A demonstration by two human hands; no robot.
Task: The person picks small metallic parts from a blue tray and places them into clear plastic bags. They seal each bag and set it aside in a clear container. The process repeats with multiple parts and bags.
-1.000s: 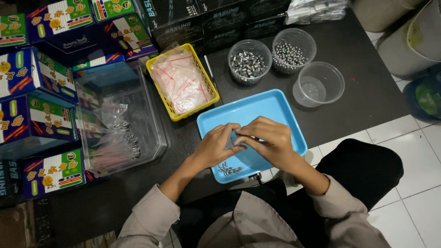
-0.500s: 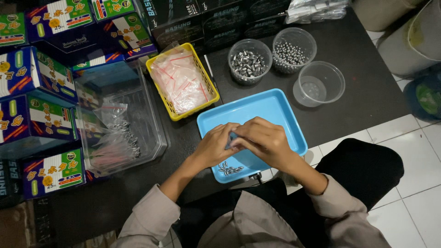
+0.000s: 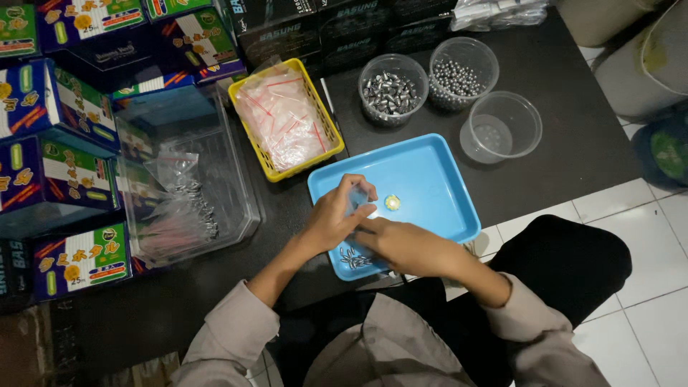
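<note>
The tray point(image 3: 430, 179) is set on the bench point(image 3: 559, 143); the basket point(image 3: 247, 93) is placed behind-left of the tray, three tubs point(image 3: 502, 127) behind it, a clear bin point(image 3: 236, 193) to its left.

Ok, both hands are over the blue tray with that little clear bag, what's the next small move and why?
Probably slip the small metal pieces lying in the blue tray into the small clear bag. The left hand holds the bag and the right hand meets it, with the pieces just below them. Whether the bag's mouth is open can't be told.
</note>
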